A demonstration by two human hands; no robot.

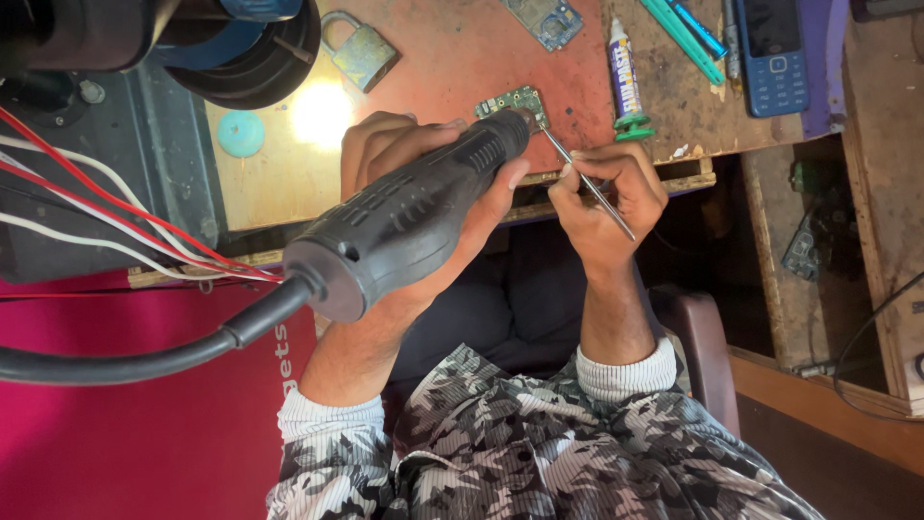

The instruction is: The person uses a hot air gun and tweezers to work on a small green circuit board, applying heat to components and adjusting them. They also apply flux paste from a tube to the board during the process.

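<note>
While hot-air handle (409, 217) hides left hand (404, 183), board (513, 102) peeks.

hot-air handle (404, 217): matt black plastic, ribbed, showing a rubbery cable
tweezers (587, 183): thin bare metal, glinting
circuit board (512, 101): green laminate, looking matt
bench top (462, 58): worn wood, looking scuffed and stained
padlock (359, 50): dull brassy metal
phone (773, 53): blue plastic, shining slightly
sleeves (626, 376): ribbed white cloth cuffs
</note>
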